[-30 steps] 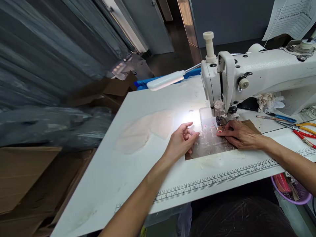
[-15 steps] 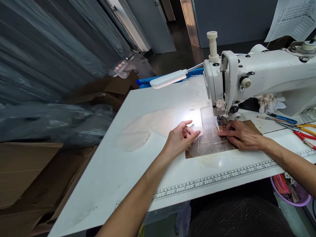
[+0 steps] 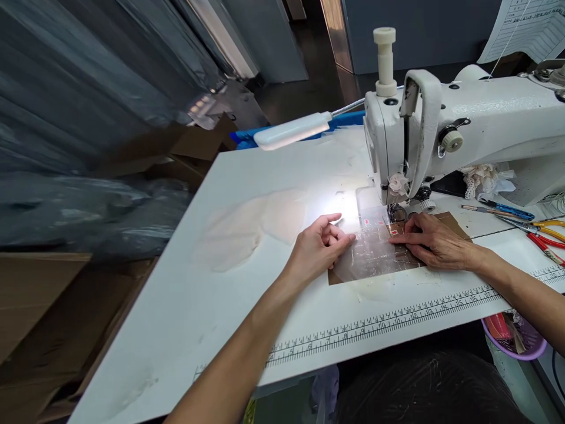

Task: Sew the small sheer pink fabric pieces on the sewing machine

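The white sewing machine [image 3: 481, 109] stands at the right, its presser foot [image 3: 392, 213] low over a clear plastic sheet [image 3: 371, 250]. Small red marks show on this sheet, and brown patches [image 3: 454, 225] border it. My right hand [image 3: 435, 242] lies on the sheet just right of the foot, fingers stretched leftward and fingertips close to a red mark. At the sheet's left edge is my left hand [image 3: 318, 244], thumb and index finger apart, the other fingers curled. I see nothing held in either hand, though the left palm is partly hidden.
Sheer pale fabric [image 3: 247, 229] lies on the white table [image 3: 176, 330] to the left. A lamp [image 3: 293, 131] reaches over the back edge. Snips and other tools [image 3: 547, 232] lie at the right. A ruler strip [image 3: 384, 324] runs along the front; a purple basket [image 3: 532, 347] sits below.
The view has shifted slightly, so the machine and lamp appear higher in the picture. Both hands keep nearly the same pose and place on the sheet.
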`<state>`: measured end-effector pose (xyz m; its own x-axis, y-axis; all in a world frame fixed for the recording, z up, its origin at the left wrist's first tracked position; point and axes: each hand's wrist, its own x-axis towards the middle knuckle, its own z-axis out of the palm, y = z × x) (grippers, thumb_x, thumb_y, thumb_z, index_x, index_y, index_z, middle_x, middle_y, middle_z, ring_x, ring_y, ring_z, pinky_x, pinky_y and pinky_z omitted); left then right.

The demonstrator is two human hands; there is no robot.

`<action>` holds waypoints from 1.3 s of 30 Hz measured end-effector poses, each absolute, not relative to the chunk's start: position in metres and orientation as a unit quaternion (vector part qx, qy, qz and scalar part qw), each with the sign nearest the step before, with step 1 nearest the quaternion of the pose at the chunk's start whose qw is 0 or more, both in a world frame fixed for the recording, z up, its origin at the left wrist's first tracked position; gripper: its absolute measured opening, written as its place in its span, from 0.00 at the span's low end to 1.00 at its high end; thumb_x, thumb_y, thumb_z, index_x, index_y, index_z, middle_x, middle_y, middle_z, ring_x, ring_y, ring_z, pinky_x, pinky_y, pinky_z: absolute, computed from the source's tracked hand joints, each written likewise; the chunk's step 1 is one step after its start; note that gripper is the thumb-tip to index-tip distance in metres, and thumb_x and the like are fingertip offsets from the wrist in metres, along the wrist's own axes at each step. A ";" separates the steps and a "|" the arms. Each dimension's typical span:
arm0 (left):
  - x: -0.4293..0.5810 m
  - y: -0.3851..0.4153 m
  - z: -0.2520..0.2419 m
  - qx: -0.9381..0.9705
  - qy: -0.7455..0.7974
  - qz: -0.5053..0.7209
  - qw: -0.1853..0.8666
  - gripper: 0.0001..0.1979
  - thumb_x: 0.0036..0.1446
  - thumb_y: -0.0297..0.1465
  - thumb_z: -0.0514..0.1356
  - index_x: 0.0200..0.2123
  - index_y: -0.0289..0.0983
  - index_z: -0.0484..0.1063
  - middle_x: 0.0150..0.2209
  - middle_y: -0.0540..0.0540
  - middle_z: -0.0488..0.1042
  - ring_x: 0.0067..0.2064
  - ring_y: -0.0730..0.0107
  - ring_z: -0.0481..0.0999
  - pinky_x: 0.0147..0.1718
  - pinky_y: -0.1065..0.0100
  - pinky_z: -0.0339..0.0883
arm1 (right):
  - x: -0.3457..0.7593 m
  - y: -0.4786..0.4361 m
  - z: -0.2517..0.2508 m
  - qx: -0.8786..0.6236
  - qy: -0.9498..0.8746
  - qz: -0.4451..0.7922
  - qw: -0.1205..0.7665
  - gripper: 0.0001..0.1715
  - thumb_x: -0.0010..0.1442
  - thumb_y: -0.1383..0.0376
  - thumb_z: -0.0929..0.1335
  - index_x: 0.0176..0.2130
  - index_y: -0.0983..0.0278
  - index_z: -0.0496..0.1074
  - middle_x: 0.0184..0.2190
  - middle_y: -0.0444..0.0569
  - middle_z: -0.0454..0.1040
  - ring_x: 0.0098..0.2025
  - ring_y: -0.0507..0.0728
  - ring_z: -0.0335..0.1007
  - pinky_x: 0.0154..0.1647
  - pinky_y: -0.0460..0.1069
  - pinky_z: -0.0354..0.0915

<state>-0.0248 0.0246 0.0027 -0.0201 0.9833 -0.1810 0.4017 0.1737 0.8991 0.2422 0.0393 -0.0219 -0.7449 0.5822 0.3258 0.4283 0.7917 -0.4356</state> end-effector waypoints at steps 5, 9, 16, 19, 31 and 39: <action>-0.026 0.024 0.003 0.551 0.627 0.335 0.437 0.28 0.51 0.31 0.67 0.55 0.33 0.67 0.26 0.54 0.71 0.20 0.78 0.66 0.13 0.76 0.59 | 0.243 0.030 -0.015 -0.277 -0.922 0.183 0.198 0.22 0.67 0.68 0.60 0.55 0.59 0.75 0.45 0.55 0.68 0.48 0.60 0.64 0.51 0.60 0.64; -0.026 0.024 0.002 0.554 0.625 0.335 0.436 0.28 0.50 0.33 0.67 0.54 0.33 0.67 0.26 0.55 0.71 0.19 0.79 0.65 0.13 0.76 0.60 | 0.241 0.025 -0.014 -0.278 -0.929 0.176 0.168 0.22 0.65 0.69 0.62 0.54 0.57 0.76 0.46 0.54 0.68 0.49 0.61 0.63 0.53 0.62 0.63; -0.029 0.025 -0.001 0.572 0.621 0.323 0.428 0.30 0.50 0.37 0.67 0.55 0.33 0.66 0.27 0.53 0.72 0.20 0.77 0.66 0.14 0.75 0.61 | 0.239 0.025 -0.015 -0.278 -0.936 0.150 0.155 0.22 0.64 0.68 0.63 0.54 0.58 0.76 0.46 0.55 0.68 0.48 0.63 0.63 0.51 0.64 0.64; -0.034 0.026 -0.005 0.629 0.608 0.336 0.348 0.25 0.54 0.39 0.64 0.53 0.34 0.70 0.29 0.52 0.73 0.21 0.77 0.67 0.18 0.73 0.64 | 0.238 0.024 -0.014 -0.288 -0.935 0.150 0.142 0.22 0.64 0.68 0.63 0.54 0.56 0.76 0.46 0.55 0.68 0.48 0.63 0.63 0.50 0.63 0.65; -0.008 0.074 0.000 0.920 0.346 0.149 -0.103 0.09 0.65 0.29 0.54 0.37 0.36 0.74 0.39 0.42 0.76 0.36 0.63 0.73 0.34 0.62 0.66 | 0.236 0.020 -0.013 -0.303 -0.923 0.166 0.167 0.22 0.62 0.71 0.64 0.52 0.59 0.77 0.45 0.55 0.69 0.49 0.63 0.63 0.52 0.63 0.64; 0.012 0.132 0.001 0.907 0.403 0.127 0.009 0.07 0.56 0.24 0.54 0.30 0.38 0.71 0.29 0.48 0.70 0.33 0.65 0.70 0.35 0.66 0.66 | 0.237 0.021 -0.020 -0.311 -0.919 0.172 0.172 0.21 0.63 0.71 0.64 0.53 0.57 0.76 0.46 0.55 0.68 0.50 0.63 0.63 0.51 0.63 0.65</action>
<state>0.0118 0.1318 0.0009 0.6437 0.7322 0.2227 0.7276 -0.6757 0.1184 0.2373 0.0213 -0.0196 -0.7470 0.6311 0.2091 0.5123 0.7468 -0.4240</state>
